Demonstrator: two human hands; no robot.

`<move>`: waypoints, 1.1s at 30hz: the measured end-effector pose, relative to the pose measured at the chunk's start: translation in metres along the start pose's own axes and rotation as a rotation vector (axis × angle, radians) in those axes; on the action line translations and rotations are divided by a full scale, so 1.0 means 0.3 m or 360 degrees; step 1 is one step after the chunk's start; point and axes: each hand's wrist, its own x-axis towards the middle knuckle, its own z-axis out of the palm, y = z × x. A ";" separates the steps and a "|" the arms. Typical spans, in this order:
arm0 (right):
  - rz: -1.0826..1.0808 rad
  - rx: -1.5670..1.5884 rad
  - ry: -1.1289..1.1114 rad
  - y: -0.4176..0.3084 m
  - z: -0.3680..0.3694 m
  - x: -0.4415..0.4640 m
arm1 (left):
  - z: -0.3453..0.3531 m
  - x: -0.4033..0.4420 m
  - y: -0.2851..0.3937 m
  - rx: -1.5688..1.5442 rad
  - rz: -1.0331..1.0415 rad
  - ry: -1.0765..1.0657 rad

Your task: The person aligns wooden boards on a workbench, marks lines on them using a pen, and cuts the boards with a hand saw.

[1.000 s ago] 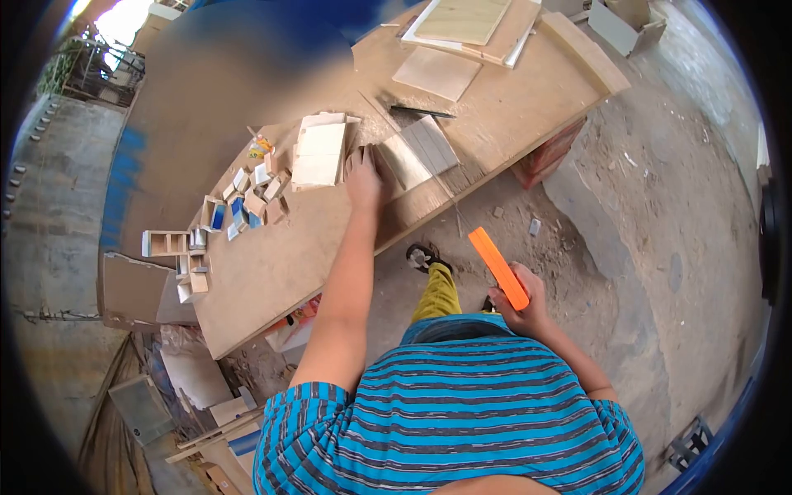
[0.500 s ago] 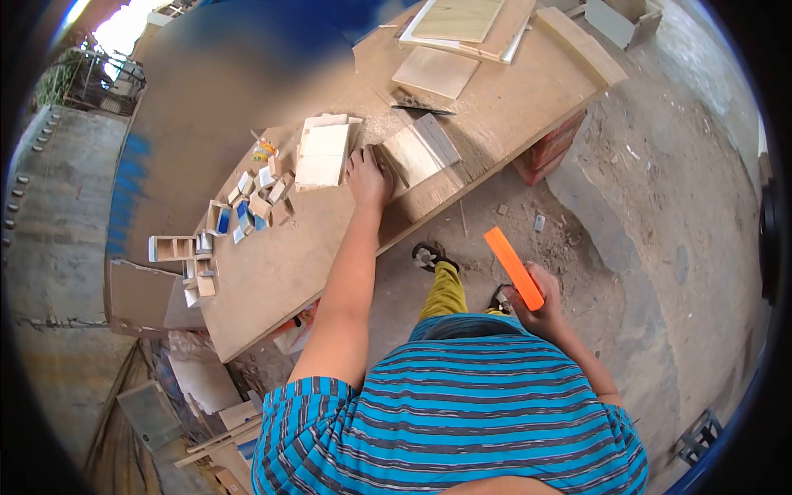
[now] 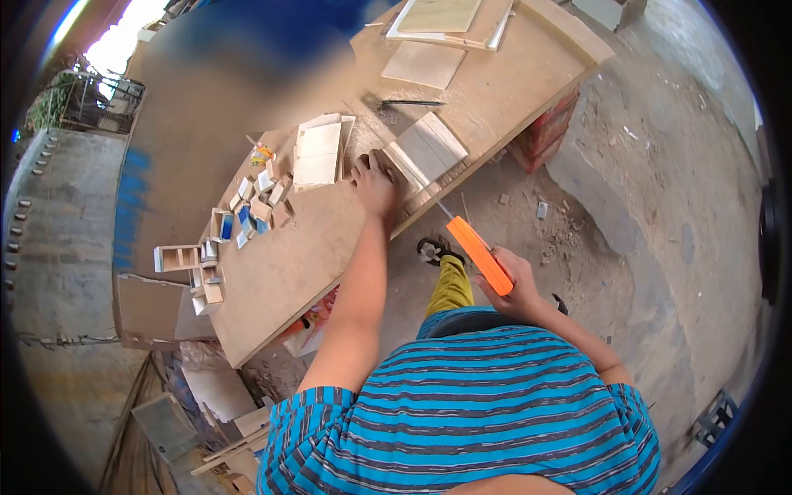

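1. Two hands at work here, well apart: the left hand (image 3: 376, 186) lies palm-down on the wooden table (image 3: 289, 256), the right hand (image 3: 513, 285) is out past its near edge.
2. And the right hand has its fingers wrapped round one orange-handled saw (image 3: 478, 254), the handle long, straight and smooth; its thin metal blade points up to the table's near edge.
3. One grey-faced board (image 3: 433, 147), flat and rectangular, sits just right of the left hand, a pale strip along its left side; whether the fingers press it, I cannot tell.
4. Just left of that hand, at least two thin pale boards (image 3: 317, 155) overlap.
5. Farther left, a jumble of small wooden blocks (image 3: 262, 206), too crowded to count, some faces white or blue, then an open compartmented box (image 3: 177, 258).
6. Over on the far side: one slim dark tool (image 3: 412, 102) amid sawdust, one single panel (image 3: 425, 64), and at least three stacked sheets (image 3: 437, 16).
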 end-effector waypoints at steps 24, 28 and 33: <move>0.0226 0.0463 -0.0058 0.019 0.087 -0.076 | 0.050 0.022 -0.093 -0.0606 0.0207 -0.0083; 0.0240 0.0511 -0.0043 0.024 0.080 -0.085 | 0.029 0.076 -0.169 -0.1319 -0.0225 -0.0120; 0.0285 0.0500 -0.0005 0.026 0.075 -0.079 | -0.016 -0.011 -0.293 -0.1677 -0.0746 -0.0250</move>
